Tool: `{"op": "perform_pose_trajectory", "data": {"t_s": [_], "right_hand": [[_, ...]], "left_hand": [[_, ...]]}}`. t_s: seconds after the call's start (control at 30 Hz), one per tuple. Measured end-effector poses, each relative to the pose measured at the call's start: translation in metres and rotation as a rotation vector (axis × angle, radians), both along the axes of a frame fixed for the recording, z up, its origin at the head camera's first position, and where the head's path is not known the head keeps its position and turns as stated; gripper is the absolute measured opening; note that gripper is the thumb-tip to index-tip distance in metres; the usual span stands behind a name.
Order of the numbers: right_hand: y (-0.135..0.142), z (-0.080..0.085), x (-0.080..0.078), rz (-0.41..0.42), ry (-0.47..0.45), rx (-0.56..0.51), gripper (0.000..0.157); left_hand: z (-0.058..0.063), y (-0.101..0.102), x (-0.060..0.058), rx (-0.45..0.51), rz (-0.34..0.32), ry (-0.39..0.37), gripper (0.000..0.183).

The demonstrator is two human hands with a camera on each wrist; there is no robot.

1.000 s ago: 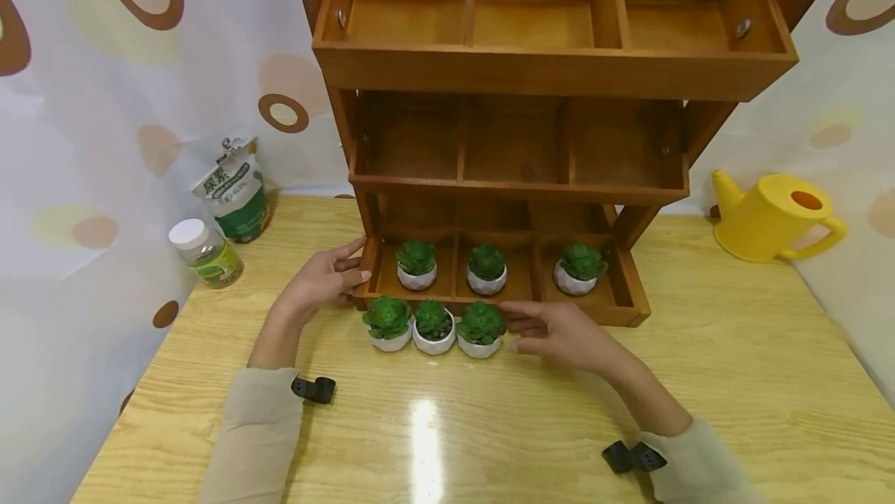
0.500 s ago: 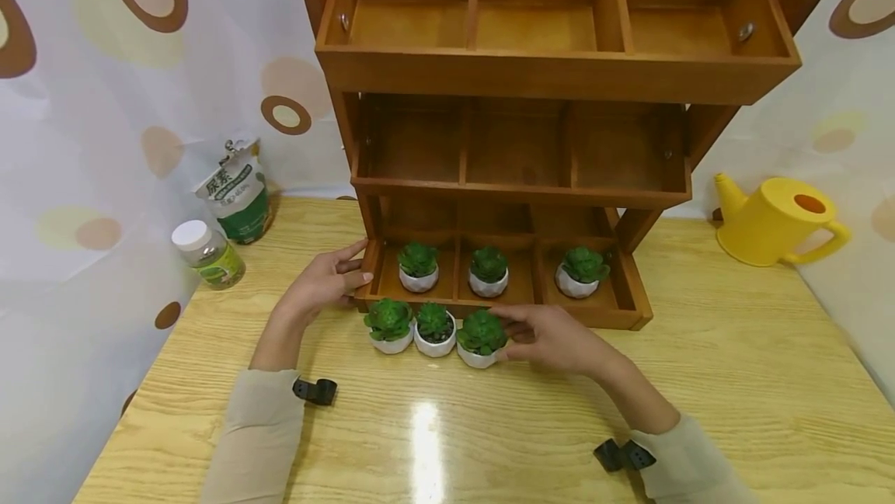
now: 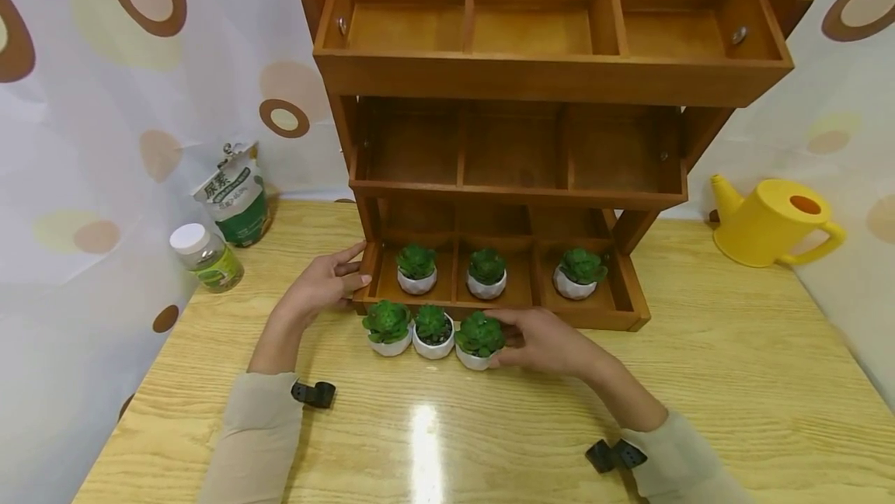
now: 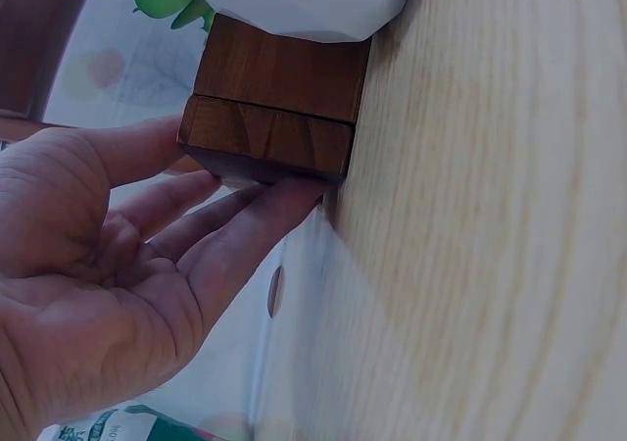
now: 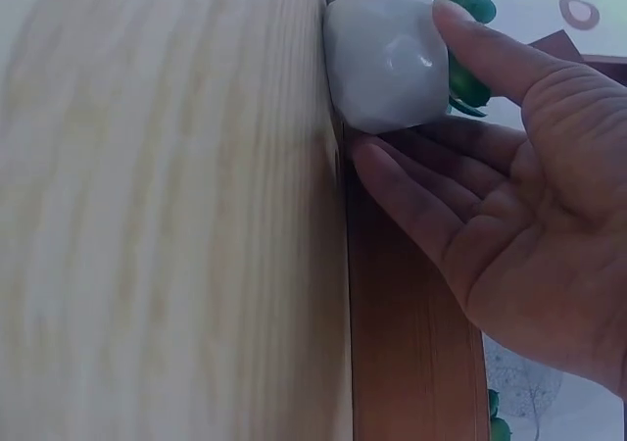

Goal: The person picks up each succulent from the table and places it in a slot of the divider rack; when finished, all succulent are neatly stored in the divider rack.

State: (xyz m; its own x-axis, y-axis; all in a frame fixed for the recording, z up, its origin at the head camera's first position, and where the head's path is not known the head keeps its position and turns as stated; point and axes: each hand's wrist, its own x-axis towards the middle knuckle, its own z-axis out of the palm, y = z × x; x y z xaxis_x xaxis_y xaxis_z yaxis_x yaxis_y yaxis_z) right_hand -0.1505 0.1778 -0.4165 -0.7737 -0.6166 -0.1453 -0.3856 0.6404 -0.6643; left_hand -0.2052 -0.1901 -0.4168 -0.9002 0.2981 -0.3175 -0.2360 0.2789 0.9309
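Note:
My right hand [image 3: 541, 341] holds a small potted succulent [image 3: 478, 337] at the right end of a front row. In the right wrist view its thumb [image 5: 490, 44] lies at the rim of the white faceted pot [image 5: 387, 64], with fingers behind and under it. Two similar succulents, a middle one [image 3: 433, 329] and a left one [image 3: 388, 325], stand beside it on the table. My left hand [image 3: 322, 283] touches the left end of the wooden shelf's bottom tier [image 3: 363, 275]; in the left wrist view, its fairly straight fingers [image 4: 260, 225] lie along that end.
Three more succulents [image 3: 416, 267] sit one per compartment in the bottom tier. The upper tier [image 3: 552, 77] overhangs it. A lidded jar [image 3: 210, 259] and a green-white pouch [image 3: 241, 201] stand left on the table [image 3: 531, 442]; a yellow watering can [image 3: 769, 224] stands right.
My right hand has moved left onto the right-hand succulent, its fingers coming around the pot. That pot has shifted slightly toward me. My left hand stays at the shelf's end.

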Motion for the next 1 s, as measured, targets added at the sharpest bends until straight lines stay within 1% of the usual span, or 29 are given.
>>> {"op": "perform_pose_trajectory", "data": {"t_s": [0.2, 0.4, 0.67, 1.0], "right_hand": [[-0.0027, -0.0023, -0.0002, -0.017, 0.041, 0.008, 0.073], [-0.0041, -0.0041, 0.0004, -0.033, 0.089, 0.038, 0.072], [-0.0061, -0.0041, 0.0017, -0.014, 0.075, 0.055, 0.072], [-0.0038, -0.0042, 0.0035, 0.002, 0.104, 0.038, 0.07]], "left_hand": [[-0.0004, 0.0005, -0.0003, -0.023, 0.004, 0.01, 0.069], [-0.0004, 0.0005, 0.0002, -0.005, -0.004, 0.009, 0.068], [-0.0008, -0.0014, 0.0011, -0.016, -0.001, 0.01, 0.068], [-0.0016, -0.0002, 0.0, -0.004, -0.003, 0.003, 0.068]]}}
